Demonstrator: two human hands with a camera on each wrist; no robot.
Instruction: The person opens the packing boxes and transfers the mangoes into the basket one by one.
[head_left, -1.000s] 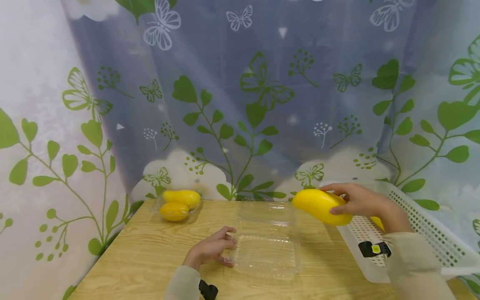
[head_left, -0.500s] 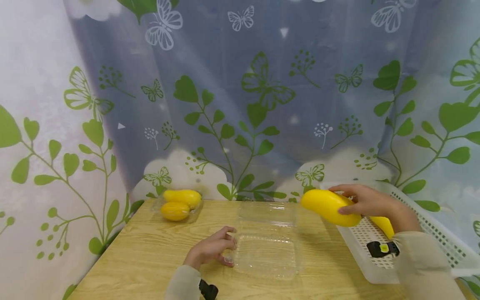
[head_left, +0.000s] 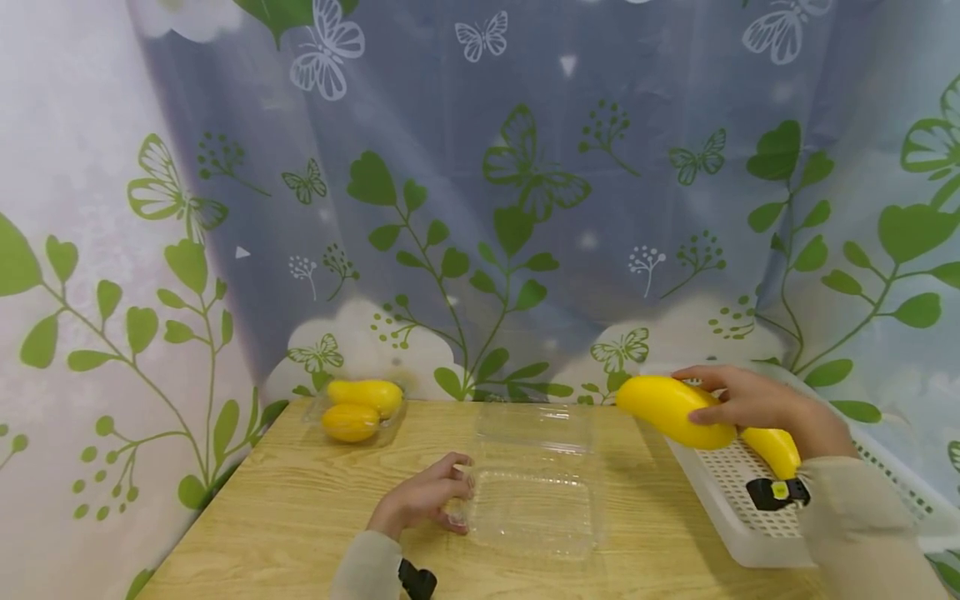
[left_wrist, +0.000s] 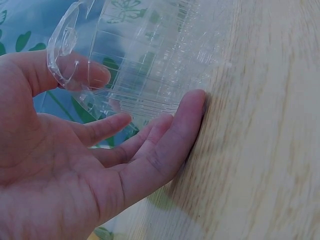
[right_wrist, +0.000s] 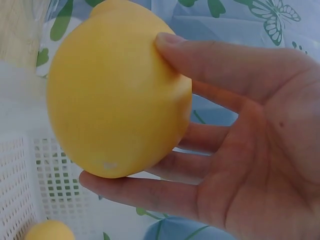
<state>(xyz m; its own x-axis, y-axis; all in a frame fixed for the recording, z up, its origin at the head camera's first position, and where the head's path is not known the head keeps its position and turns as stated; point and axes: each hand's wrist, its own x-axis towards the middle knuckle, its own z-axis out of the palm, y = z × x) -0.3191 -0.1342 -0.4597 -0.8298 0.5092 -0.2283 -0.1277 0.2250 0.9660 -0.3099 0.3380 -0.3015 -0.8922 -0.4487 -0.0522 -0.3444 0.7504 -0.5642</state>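
Note:
My right hand (head_left: 750,400) holds a large smooth yellow mango (head_left: 667,410) above the left rim of the white perforated basket (head_left: 738,533). In the right wrist view, the thumb lies on one side of the mango (right_wrist: 115,95) and the fingers support the other. Inside the basket another yellow fruit (head_left: 780,454) is partly covered by my wrist. My left hand (head_left: 423,496) holds the left edge of an open clear plastic clamshell box (head_left: 532,512) on the table. In the left wrist view, the thumb shows through the box's rim (left_wrist: 62,47), and the curved fingers rest against its side.
A second clear box (head_left: 386,433) with two yellow fruits (head_left: 367,396) in it stands at the back left of the wooden table (head_left: 277,517). Behind the table hangs a patterned curtain (head_left: 420,275). The clamshell's raised lid (head_left: 532,425) reaches toward the back edge.
My right hand has moved to the right with the mango, and more of the fruit in the basket shows. My left hand and the clamshell box have stayed in place.

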